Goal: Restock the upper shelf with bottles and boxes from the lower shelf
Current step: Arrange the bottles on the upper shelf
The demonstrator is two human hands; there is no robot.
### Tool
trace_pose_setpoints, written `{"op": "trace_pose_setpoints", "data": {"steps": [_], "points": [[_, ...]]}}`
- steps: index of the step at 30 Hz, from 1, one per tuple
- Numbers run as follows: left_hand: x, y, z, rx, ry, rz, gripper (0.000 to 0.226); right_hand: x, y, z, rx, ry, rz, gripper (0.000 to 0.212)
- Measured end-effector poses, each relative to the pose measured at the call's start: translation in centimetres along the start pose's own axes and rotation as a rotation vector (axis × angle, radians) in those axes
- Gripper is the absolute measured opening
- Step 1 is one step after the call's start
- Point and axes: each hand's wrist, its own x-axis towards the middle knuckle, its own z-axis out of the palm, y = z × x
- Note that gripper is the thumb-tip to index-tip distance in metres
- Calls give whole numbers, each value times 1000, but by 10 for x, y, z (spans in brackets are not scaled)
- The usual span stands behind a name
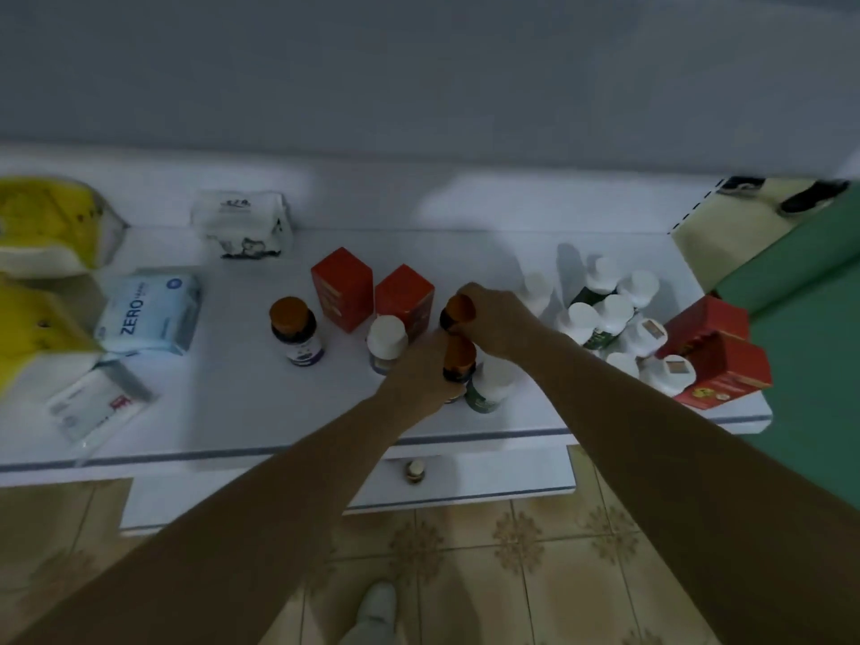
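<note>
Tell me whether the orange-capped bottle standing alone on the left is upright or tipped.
Upright. The orange-capped bottle stands on its base on the shelf, cap on top, untouched.

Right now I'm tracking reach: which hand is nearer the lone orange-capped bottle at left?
Left. The left hand sits just right of that orange-capped bottle; the right hand is farther right.

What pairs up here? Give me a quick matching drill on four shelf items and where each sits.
Items:
1. ZERO pack
2. lone orange-capped bottle
3. white-capped bottle cluster
4. orange-capped bottle in right hand

Places:
A. right part of shelf, beside red boxes
B. left part of shelf, near yellow bags
C. gripped, just right of the two upright red boxes
D. standing free, left of the upright red boxes

Pairs: 1-B, 2-D, 3-A, 4-C
</note>
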Motion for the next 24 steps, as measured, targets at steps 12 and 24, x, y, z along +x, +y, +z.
{"op": "trace_pose_setpoints", "data": {"steps": [12, 24], "points": [[-51, 24, -20, -522, 224, -62, 52, -76, 18, -60, 482, 222, -143, 40], [-202, 88, -50, -1087, 273, 153, 17, -220, -2, -93, 914, 12, -342, 38]]}}
